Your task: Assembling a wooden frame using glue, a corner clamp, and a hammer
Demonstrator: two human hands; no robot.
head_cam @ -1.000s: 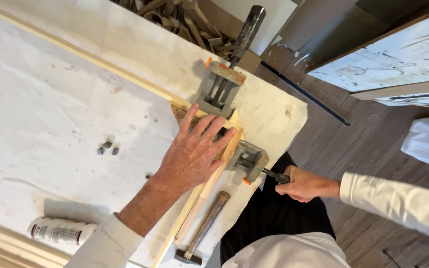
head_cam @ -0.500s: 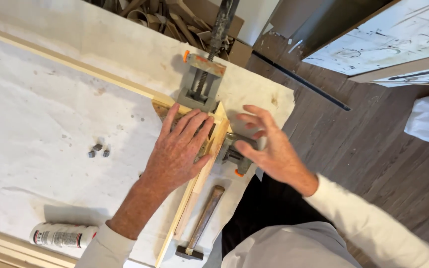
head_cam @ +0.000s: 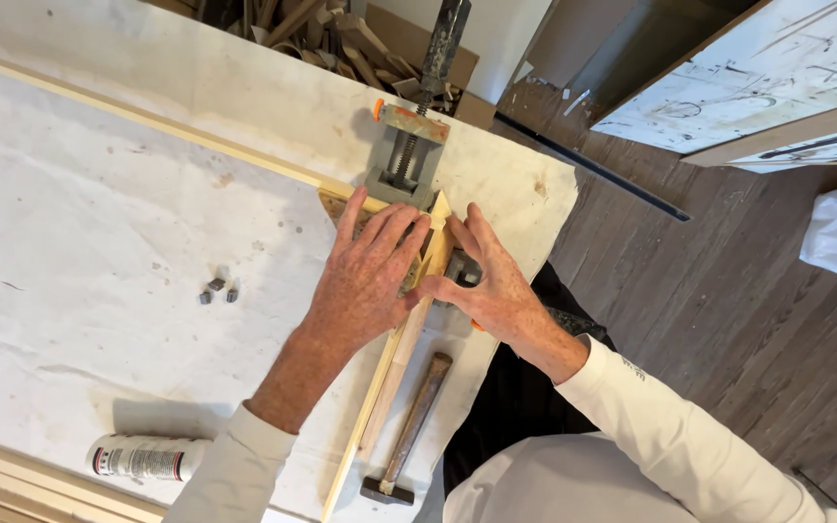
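The left hand [head_cam: 365, 281] is laid flat, fingers spread, upon the mitred corner of two pale wooden moulding strips [head_cam: 394, 363]; nothing is enclosed in its grip, the wood being only pressed down. The right hand [head_cam: 496, 286] is set against the outer side of the same corner, its thumb on the wood and its fingers partly curled over the lower part of a grey metal corner clamp [head_cam: 407, 160]; whether anything is actually closed in that grip cannot be told. The corner is seated in the clamp, near the far right edge of the table [head_cam: 70, 223], which is covered by a white sheet. The strips are judged light, stiff and narrow, with fragile mitred tips, so they are best held by their flat faces close to the joint. A hammer [head_cam: 409, 426] is seen just beside the nearer strip, three small dark metal pieces [head_cam: 218, 290] well to the left, and a white tube [head_cam: 142, 458] near the left sleeve.
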